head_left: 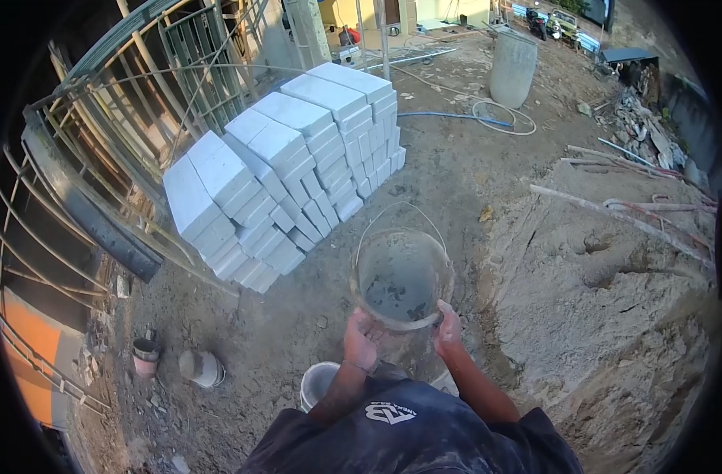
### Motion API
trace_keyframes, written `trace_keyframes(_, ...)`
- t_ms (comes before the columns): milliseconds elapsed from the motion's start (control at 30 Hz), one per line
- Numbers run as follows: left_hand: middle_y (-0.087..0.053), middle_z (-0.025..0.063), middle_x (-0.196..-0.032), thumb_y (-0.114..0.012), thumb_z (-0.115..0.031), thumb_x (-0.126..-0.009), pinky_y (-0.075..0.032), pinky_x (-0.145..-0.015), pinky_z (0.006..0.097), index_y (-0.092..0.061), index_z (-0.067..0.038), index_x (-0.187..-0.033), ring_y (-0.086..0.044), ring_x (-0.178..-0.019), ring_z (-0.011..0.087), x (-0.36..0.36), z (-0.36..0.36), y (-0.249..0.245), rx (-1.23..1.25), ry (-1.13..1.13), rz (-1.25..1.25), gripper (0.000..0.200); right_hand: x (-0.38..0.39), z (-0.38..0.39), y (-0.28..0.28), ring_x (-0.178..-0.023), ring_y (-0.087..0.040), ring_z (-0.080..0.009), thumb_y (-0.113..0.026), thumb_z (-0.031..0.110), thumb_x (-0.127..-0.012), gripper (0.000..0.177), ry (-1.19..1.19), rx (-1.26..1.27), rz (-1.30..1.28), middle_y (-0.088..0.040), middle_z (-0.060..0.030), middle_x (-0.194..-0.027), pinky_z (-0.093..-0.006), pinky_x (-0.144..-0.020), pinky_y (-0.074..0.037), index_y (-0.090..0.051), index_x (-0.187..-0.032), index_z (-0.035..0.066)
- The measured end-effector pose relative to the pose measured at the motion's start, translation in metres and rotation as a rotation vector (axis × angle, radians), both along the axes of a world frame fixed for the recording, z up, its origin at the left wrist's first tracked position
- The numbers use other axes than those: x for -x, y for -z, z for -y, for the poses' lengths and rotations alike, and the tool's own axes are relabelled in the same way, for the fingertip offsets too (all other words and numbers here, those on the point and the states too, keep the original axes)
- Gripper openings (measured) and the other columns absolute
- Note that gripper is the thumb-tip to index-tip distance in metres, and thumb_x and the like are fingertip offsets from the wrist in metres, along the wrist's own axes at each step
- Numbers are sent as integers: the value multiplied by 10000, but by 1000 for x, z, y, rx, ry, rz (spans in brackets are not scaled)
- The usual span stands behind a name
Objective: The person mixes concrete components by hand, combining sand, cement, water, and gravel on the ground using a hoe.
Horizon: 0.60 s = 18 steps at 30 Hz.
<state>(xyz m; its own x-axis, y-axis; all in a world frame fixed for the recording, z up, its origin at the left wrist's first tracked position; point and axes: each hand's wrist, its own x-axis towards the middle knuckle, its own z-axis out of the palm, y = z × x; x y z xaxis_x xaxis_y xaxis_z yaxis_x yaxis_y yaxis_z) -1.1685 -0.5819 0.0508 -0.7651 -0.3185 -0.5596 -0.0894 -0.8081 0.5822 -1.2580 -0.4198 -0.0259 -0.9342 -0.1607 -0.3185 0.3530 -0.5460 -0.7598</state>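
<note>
A round bucket [409, 325] with a thin wire handle [408, 204] is tipped so that I look into its mouth. Grey, wet-looking material with darker patches lies inside it. My left hand [362, 340] grips the lower left of its rim, fingers partly hidden beneath it. On the lower right of the rim, my right hand [448, 324] is closed with the thumb along the edge. Part of a white bucket [317, 385] shows beside my left forearm. Another pale container near my right arm is mostly hidden.
Stacked white blocks [258, 162] stand ahead left, beside leaning poles [131, 103]. A sand heap [590, 292] with poles on it rises at right. Two small buckets, one pinkish [146, 359] and one white [209, 370], sit left. A concrete cylinder [514, 69] and hose [456, 117] lie farther off.
</note>
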Motion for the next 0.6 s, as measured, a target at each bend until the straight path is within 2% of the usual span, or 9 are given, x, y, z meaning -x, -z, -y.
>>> trace_keyframes(33, -404, 131, -1117, -497, -423, -782, -318, -899, 460, -389, -75, -1150, -389, -1049, 271, 19, 1, -4, -54, 13, 22, 518, 16, -3, 2, -867, -527, -193, -546, 253, -789, 279, -46, -68, -96, -571, -49, -951, -315, -744, -417, -546, -991, 60)
trace_keyframes(67, -404, 131, -1117, -497, -423, -782, -318, -899, 460, -389, -75, -1150, -389, -1049, 271, 43, 2, -8, -47, 52, 29, 518, 35, -8, 4, -867, -527, -193, -546, 253, -789, 279, -7, -63, -90, -571, -49, -951, -315, -744, -417, -546, -991, 60)
trace_keyframes(233, -422, 99, -1106, -531, -390, -766, -327, -880, 468, -423, -118, -1130, -405, -1034, 258, 165, -24, 0, -28, 284, 147, 468, 119, -45, -15, -753, -547, -144, -528, 278, -803, 260, -15, -166, 151, -585, -26, -861, -267, -611, -421, -556, -952, 68)
trace_keyframes(367, -432, 93, -1113, -544, -365, -762, -354, -844, 475, -427, -121, -1130, -423, -1017, 258, 290, -40, 22, -7, 365, 163, 457, 220, -76, 12, -770, -551, -143, -525, 306, -804, 265, -24, -32, 49, -592, -14, -881, -260, -593, -416, -563, -937, 80)
trace_keyframes(433, -441, 110, -1107, -546, -340, -766, -380, -804, 457, -430, -108, -1123, -436, -1000, 257, 354, -47, 31, 71, 347, 174, 442, 274, -84, -2, -798, -555, -151, -519, 328, -809, 282, -74, 13, 205, -599, -28, -915, -275, -641, -429, -575, -924, 76)
trace_keyframes(467, -441, 110, -1107, -546, -340, -766, -380, -804, 457, -430, -108, -1123, -436, -1000, 257, 384, -48, 38, 78, 347, 153, 442, 308, -89, -1, -831, -551, -153, -520, 331, -813, 310, -139, 16, 236, -599, -53, -945, -303, -728, -426, -564, -961, 63)
trace_keyframes(500, -443, 112, -1106, -543, -336, -769, -376, -805, 446, -429, -97, -1124, -433, -1003, 254, 410, -46, 42, 118, 354, 136, 443, 339, -96, 10, -831, -551, -153, -520, 331, -813, 310, -135, 26, 218, -599, -53, -945, -303, -728, -426, -564, -961, 63)
trace_keyframes(567, -446, 114, -1104, -539, -332, -772, -373, -805, 434, -428, -86, -1126, -430, -1006, 251, 497, -35, 33, 203, 389, 92, 446, 425, -105, 35, -774, -563, -165, -516, 344, -827, 381, -310, -214, 80, -610, -69, -835, -295, -711, -447, -553, -1015, 14)
trace_keyframes(600, -443, 114, -1110, -537, -324, -773, -366, -815, 430, -428, -75, -1128, -427, -1008, 248, 522, -27, 29, 260, 369, 88, 447, 466, -108, 51, -848, -551, -177, -525, 378, -814, 460, -277, -292, -46, -591, -90, -914, -294, -763, -431, -536, -1043, -20)
